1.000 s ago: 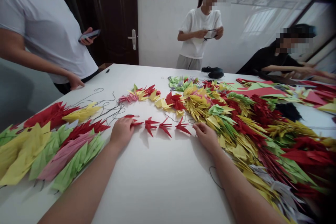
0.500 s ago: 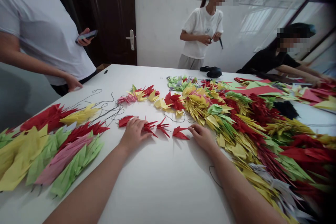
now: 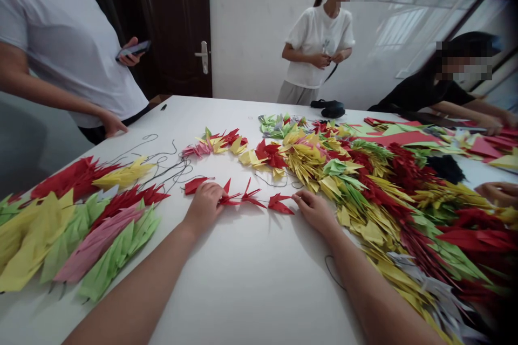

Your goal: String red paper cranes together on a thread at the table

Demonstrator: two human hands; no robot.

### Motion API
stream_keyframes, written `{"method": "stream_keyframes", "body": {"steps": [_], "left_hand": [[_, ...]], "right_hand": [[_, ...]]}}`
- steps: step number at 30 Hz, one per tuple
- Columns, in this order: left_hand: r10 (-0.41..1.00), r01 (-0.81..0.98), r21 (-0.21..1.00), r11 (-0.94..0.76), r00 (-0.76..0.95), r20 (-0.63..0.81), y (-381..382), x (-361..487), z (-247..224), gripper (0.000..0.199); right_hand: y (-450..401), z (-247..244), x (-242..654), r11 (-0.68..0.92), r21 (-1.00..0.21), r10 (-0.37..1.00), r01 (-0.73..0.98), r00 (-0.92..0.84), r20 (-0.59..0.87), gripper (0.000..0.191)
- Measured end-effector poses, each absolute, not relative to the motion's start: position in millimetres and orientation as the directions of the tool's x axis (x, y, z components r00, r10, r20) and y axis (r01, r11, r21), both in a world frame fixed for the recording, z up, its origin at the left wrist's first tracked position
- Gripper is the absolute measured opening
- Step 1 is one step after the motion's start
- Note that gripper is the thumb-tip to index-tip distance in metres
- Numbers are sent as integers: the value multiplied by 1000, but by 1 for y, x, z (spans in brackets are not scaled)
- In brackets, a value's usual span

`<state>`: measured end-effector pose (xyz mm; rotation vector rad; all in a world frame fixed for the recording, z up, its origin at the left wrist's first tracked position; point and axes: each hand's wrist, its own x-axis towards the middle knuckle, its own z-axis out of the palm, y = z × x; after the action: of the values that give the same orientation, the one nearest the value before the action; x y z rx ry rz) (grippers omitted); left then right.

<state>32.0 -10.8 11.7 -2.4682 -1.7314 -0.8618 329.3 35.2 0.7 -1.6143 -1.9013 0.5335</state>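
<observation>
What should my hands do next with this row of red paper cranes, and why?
Probably nudge the end red paper crane gently left with the right hand: its fingers already sit beside it, while the left hand rests against the row's other cranes, keeping them steady.

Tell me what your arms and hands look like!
The left arm and right arm are bare, with no sleeves in view. The left hand and right hand wear no gloves, and neither wrist shows a watch or bracelet.
</observation>
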Motion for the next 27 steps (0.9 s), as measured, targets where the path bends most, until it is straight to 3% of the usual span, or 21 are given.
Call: {"method": "stream_keyframes", "body": {"steps": [13,17,27], "left_hand": [[882,870,323,-372,222,416,-12,31,13,14],[877,851,355,-388,223,425,-14,31,13,31],[887,862,335,-380,236,398,-11,30,13,16]], "right_hand": [[33,4,328,192,-642,980,743,-107,170,37],[32,6,327,162,-633,986,757,-98,136,36],[33,6,328,184,-626,982,758,-109,156,35]]}}
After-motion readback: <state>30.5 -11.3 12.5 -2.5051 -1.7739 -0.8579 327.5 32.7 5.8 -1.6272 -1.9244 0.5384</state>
